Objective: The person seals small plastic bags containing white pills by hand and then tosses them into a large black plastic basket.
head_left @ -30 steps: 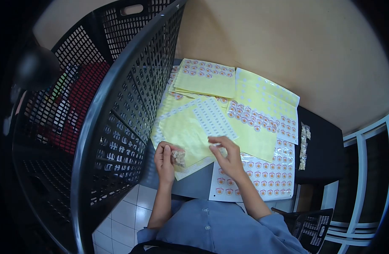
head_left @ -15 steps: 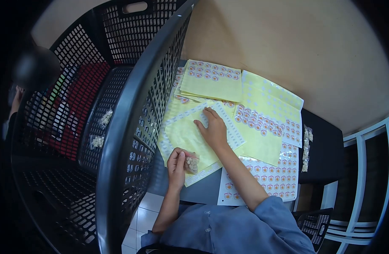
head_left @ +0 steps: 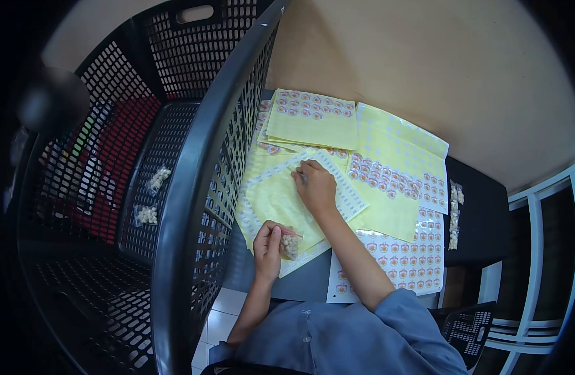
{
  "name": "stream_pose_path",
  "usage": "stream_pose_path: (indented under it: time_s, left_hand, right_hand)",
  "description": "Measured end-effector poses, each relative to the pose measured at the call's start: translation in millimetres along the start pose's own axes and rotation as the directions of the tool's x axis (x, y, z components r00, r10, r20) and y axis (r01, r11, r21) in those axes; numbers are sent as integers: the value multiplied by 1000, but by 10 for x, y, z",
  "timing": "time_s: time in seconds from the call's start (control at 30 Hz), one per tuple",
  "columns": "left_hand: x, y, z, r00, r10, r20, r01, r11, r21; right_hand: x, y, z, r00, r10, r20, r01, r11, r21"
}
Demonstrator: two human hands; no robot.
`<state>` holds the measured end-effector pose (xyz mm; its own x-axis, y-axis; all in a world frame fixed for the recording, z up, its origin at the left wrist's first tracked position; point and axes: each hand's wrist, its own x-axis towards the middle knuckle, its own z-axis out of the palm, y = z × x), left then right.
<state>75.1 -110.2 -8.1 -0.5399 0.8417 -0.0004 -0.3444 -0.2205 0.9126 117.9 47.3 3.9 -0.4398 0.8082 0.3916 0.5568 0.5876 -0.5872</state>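
Observation:
My left hand (head_left: 266, 250) is closed on the top edge of a small clear zip bag (head_left: 292, 245) filled with pale, nut-like pieces. It holds the bag over the near corner of a yellow sticker backing sheet (head_left: 272, 200). Small pale labels line the borders of this sheet. My right hand (head_left: 317, 187) rests on the sheet's far part with fingers bent and drawn together. Something small and greyish shows at its fingertips, too small to make out.
A tall black plastic basket (head_left: 193, 175) stands at the left, with more filled bags (head_left: 147, 215) inside. Sheets of round stickers (head_left: 387, 178) overlap on the grey table (head_left: 303, 282). Further filled bags (head_left: 453, 215) lie on a black surface at right. A wall rises behind.
My right hand has gone from lying flat with fingers stretched to bent, drawn-in fingers at nearly the same spot. My left hand and the bag have shifted slightly right.

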Motion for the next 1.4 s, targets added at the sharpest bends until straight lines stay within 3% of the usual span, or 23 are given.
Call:
stream_pose_path:
  time_s: [0.07, 0.3, 0.37, 0.4, 0.43, 0.5, 0.6, 0.7, 0.8, 1.07, 1.4]
  left_hand:
    - [1, 9, 7, 1000, 2, 5, -2, 1000, 6]
    - [13, 51, 19, 999, -28, -26, 29, 999, 32]
    - [0, 71, 30, 995, -74, -67, 74, 997, 4]
    - [9, 106, 51, 995, -60, -80, 59, 998, -19]
    - [27, 125, 73, 995, -44, -92, 40, 998, -42]
    - [52, 125, 95, 995, -5, -103, 1, 999, -38]
    - [96, 196, 229, 992, 14, -129, -25, 997, -78]
    - [91, 227, 401, 989, 27, -148, -39, 996, -75]
    - [42, 244, 565, 991, 45, -128, -58, 993, -101]
    - [-44, 203, 758, 992, 123, -32, -127, 977, -171]
    - [-29, 175, 809, 990, 132, -52, -138, 982, -129]
  right_hand:
    - [23, -21, 1, 998, 49, 49, -48, 999, -24]
    - [133, 32, -39, 998, 56, -2, -56, 998, -11]
    - [150, 143, -59, 983, 64, -172, -22, 971, 239]
    - [154, 119, -174, 960, -50, -275, 110, 972, 206]
    - [147, 43, -310, 960, -54, -274, 114, 972, 206]
    - [14, -127, -563, 949, 41, -312, 101, 899, 426]
    - [-342, -270, -792, 941, 73, -330, 88, 889, 449]
    - [-625, -380, -856, 842, -246, -479, 346, 929, 130]
    - [-745, -404, -843, 822, -318, -473, 419, 899, 124]
    - [-776, -273, -887, 816, -340, -467, 434, 894, 107]
    - [-744, -219, -895, 823, -362, -439, 449, 887, 111]
